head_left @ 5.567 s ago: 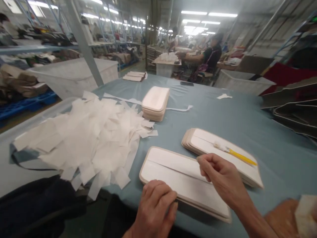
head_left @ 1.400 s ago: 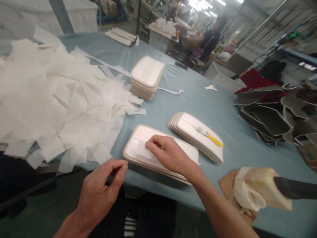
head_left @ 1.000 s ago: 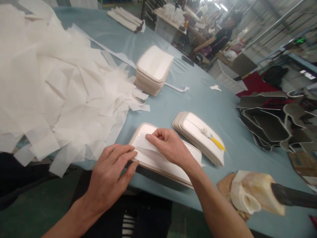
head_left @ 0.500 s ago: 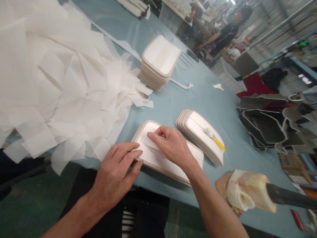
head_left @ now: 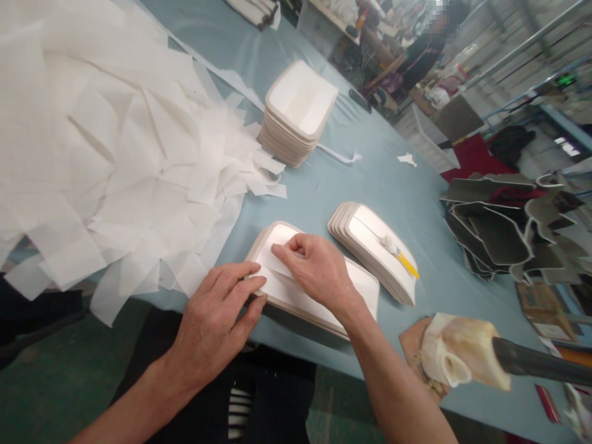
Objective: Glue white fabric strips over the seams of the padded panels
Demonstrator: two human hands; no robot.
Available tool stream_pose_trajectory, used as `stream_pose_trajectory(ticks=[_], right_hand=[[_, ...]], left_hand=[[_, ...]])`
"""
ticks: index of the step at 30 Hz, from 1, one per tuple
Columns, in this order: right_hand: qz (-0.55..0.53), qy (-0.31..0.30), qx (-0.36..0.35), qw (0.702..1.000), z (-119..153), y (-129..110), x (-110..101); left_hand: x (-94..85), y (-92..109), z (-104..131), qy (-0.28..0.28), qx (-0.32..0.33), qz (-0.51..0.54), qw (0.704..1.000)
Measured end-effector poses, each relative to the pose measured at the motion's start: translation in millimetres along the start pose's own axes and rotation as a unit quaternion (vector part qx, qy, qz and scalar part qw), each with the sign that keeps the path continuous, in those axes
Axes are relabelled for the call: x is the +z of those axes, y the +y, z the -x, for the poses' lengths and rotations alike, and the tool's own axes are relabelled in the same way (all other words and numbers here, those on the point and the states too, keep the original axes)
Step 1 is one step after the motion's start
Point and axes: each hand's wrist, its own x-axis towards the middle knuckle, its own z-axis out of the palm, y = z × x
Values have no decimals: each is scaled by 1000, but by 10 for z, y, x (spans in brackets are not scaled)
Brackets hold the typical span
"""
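Head camera, looking down: two bare hands work over a low stack of white, round-cornered panels (head_left: pixel 366 287) at the near edge of a blue-green tabletop (head_left: pixel 309 197). A thin white strip (head_left: pixel 275 265) lies on the left part of the top panel, partly hidden by the right hand (head_left: pixel 319 271). That hand's fingers are curled narrowly, thumb close to forefinger; from here I cannot tell whether they pinch the strip or merely press it. The left hand (head_left: pixel 222 314) has its fingers slightly apart, tips resting on the panel's left end, thumb by the near edge.

I would steady the panel with the left, since the stack may slide, and give the strip light, even pressure so no crease sets in. I'd check, too, that it lies straight (the right hand hides much of it from me). Just beyond, a yellow-handled brush (head_left: pixel 403 259) lies on a second stack (head_left: pixel 383 263); I'd steer the right forearm clear of its bristles.
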Motion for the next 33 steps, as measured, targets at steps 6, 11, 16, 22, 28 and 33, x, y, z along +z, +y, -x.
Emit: stream_pose_trajectory(ticks=[6, 11, 16, 22, 28, 33], right_hand=[[42, 5, 0, 999, -1, -38, 23], [51, 5, -2, 999, -7, -28, 27], [60, 17, -16, 998, -5, -15, 48], [54, 13, -25, 998, -13, 1, 42], [67, 0, -25, 997, -12, -22, 5], [88, -12, -28, 996, 8, -60, 5]], left_hand=[[-4, 4, 2, 6, 0, 9, 1000], [-32, -40, -12, 30, -24, 26, 999], [-71, -152, -167, 19, -26, -20, 999], [-34, -245, -413, -39, -76, 19, 996], [-2, -295, -596, -105, -117, 88, 984], [1, -284, -631, -123, -132, 92, 979]])
